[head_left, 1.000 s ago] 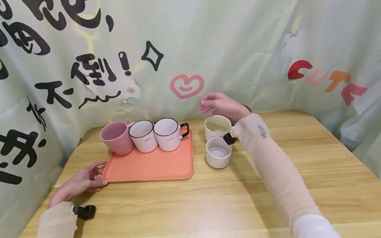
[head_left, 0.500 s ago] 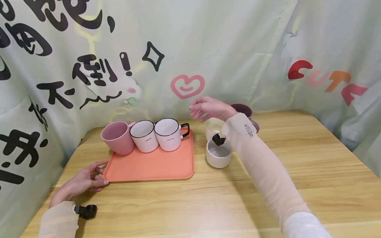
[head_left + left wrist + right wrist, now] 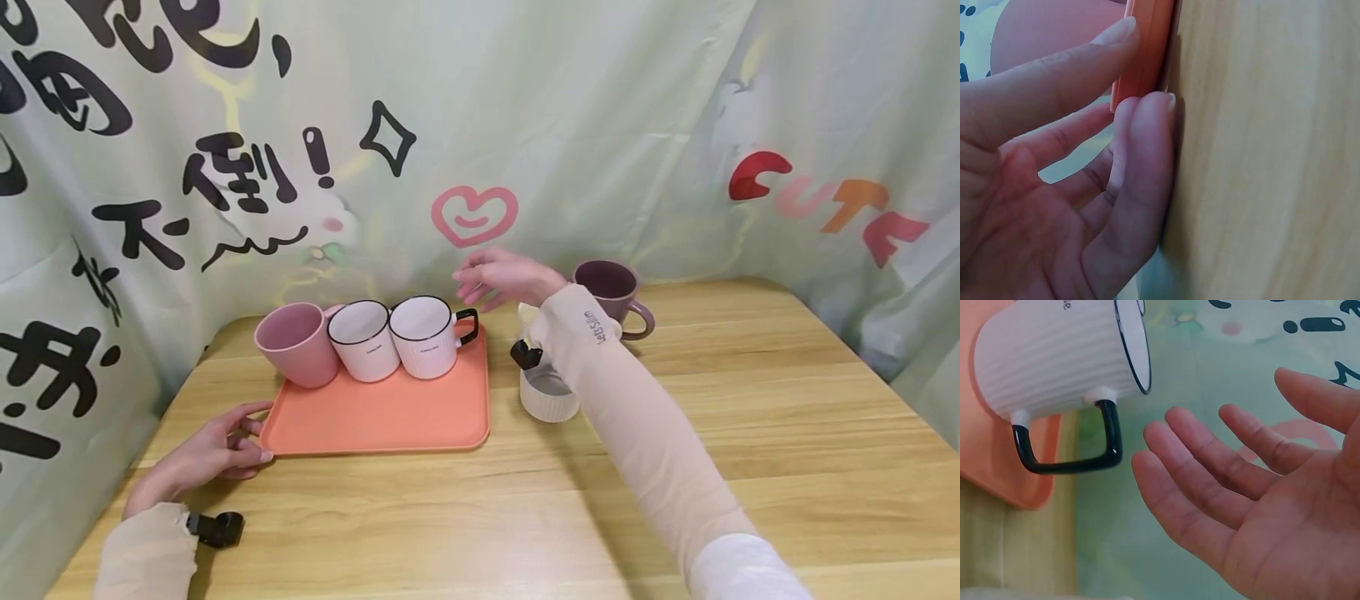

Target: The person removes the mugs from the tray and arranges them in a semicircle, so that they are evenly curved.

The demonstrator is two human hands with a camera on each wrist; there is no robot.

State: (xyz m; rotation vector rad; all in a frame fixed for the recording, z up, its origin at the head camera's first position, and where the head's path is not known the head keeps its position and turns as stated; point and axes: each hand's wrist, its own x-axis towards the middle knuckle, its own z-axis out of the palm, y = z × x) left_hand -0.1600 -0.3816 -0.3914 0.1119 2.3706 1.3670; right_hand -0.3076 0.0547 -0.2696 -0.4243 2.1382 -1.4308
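Observation:
My left hand [image 3: 201, 454] holds the near left corner of an orange tray [image 3: 375, 421]; in the left wrist view the thumb lies on its rim [image 3: 1142, 56], with curled fingers at its edge. Along the tray's back stand a pink mug [image 3: 298, 350] and two white ribbed mugs with dark rims, one in the middle [image 3: 366, 343] and one at the right [image 3: 426, 340]. Fingers spread and palm bare, my right hand [image 3: 510, 277] hovers behind and right of the right white mug, apart from its black handle [image 3: 1112, 434].
Right of the tray, a small ribbed white ramekin [image 3: 546, 404] and a cream cup [image 3: 527, 317] are partly hidden by my right sleeve. A purple mug [image 3: 609, 283] stands behind the sleeve, its handle to the right. A printed curtain [image 3: 600, 125] hangs behind the wooden table [image 3: 420, 517].
My right hand has moved left and slightly down, from over the cream cup toward the right white mug, uncovering the purple mug. The left hand and the tray have stayed put.

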